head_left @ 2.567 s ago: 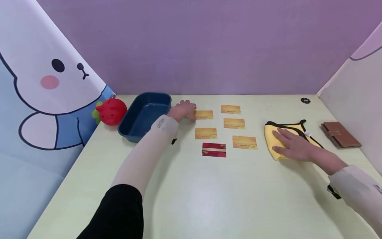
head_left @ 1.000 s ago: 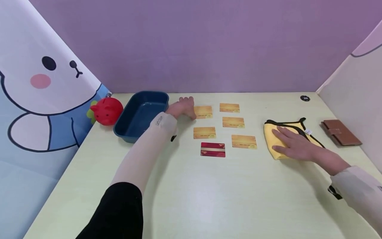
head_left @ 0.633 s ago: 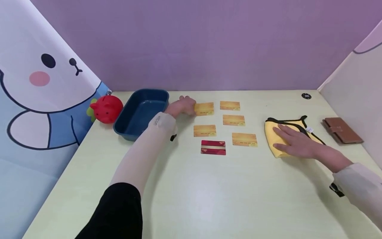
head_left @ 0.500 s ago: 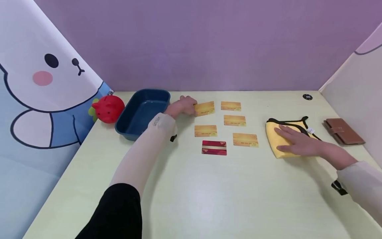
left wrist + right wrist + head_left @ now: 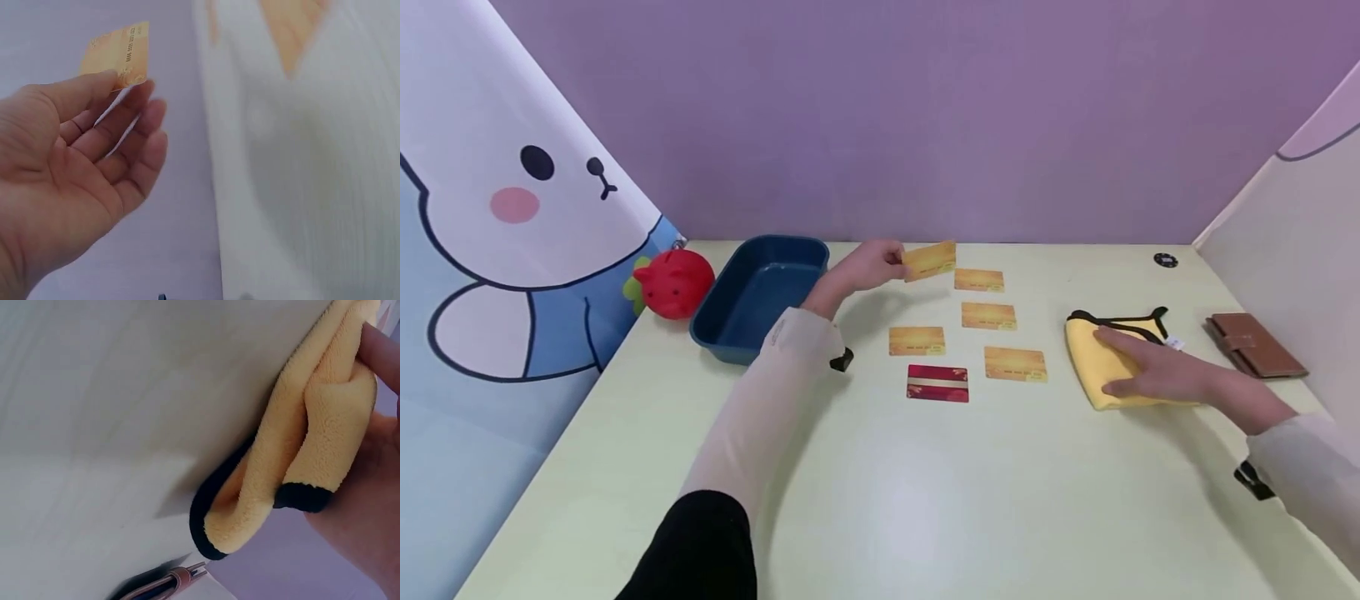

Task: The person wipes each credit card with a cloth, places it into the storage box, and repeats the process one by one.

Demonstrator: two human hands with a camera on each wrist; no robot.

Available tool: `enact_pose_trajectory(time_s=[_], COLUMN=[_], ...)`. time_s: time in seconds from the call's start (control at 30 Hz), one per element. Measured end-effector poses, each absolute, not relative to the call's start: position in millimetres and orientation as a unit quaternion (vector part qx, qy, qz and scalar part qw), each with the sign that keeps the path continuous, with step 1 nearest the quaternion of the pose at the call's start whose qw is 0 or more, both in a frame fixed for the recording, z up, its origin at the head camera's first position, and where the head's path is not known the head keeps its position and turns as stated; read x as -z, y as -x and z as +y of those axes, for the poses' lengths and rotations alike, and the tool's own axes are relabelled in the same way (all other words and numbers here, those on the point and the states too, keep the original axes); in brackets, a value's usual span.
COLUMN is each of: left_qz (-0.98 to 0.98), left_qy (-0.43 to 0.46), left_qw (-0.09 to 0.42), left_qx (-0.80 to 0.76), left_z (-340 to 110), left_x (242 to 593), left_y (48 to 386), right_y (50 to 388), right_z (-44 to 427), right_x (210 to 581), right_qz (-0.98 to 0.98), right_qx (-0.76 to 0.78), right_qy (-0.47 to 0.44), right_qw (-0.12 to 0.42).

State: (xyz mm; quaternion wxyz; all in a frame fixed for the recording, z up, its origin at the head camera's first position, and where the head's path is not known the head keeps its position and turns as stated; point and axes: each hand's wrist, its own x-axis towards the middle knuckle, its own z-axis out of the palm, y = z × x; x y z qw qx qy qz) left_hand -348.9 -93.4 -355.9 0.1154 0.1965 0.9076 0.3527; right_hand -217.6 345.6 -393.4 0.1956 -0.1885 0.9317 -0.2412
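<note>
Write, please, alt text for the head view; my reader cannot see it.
A person's left hand pinches a gold card above a table, while the right hand rests on a yellow cloth. Four more gold cards and one red card lie between the hands. A blue tray and a red piggy bank stand at left, a brown wallet lies at right.

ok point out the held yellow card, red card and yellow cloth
Held yellow card (image 5: 122,53): left wrist view, its printed face.
Red card (image 5: 937,383): head view, its pale stripe.
Yellow cloth (image 5: 1094,365): head view, its uncovered left part.
</note>
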Motion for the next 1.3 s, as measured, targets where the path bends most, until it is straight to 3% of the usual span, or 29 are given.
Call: enact_pose_trajectory(time_s=[0.3, 0.6, 0.77, 0.87, 1.07, 1.2, 1.3], left_qz=[0.815, 0.760, 0.753, 0.753, 0.754, 0.751, 0.755], left_qy=[-0.205, -0.195, -0.189, -0.184, -0.205, -0.216, -0.221], left_qw=[0.067, -0.002, -0.016, -0.023, -0.055, -0.062, -0.058], left_qx=[-0.538, -0.621, -0.630, -0.631, -0.622, -0.621, -0.615], left_z=[-90.9, -87.9, -86.3, -84.9, -81.6, -74.3, -67.0], left_x=[349.4, 343.9, 339.4, 337.2, 329.5, 326.3, 325.3], left_y=[332.4, 327.7, 324.4, 321.8, 312.5, 305.6, 301.3], right_y=[216.1, 205.8, 207.2, 212.2, 227.3, 235.3, 239.5], right_z=[343.3, 334.9, 332.7, 323.3, 269.8, 232.9, 215.0], right_x=[399.4, 406.9, 392.9, 368.7, 315.1, 300.4, 301.2], right_qz=[0.952, 0.960, 0.964, 0.959, 0.891, 0.866, 0.863], right_qx=[0.192, 0.202, 0.224, 0.255, 0.319, 0.308, 0.283], right_qy=[0.195, 0.181, 0.137, 0.118, 0.164, 0.185, 0.202], right_qw=[0.136, 0.072, 0.042, -0.035, -0.277, -0.347, -0.367])
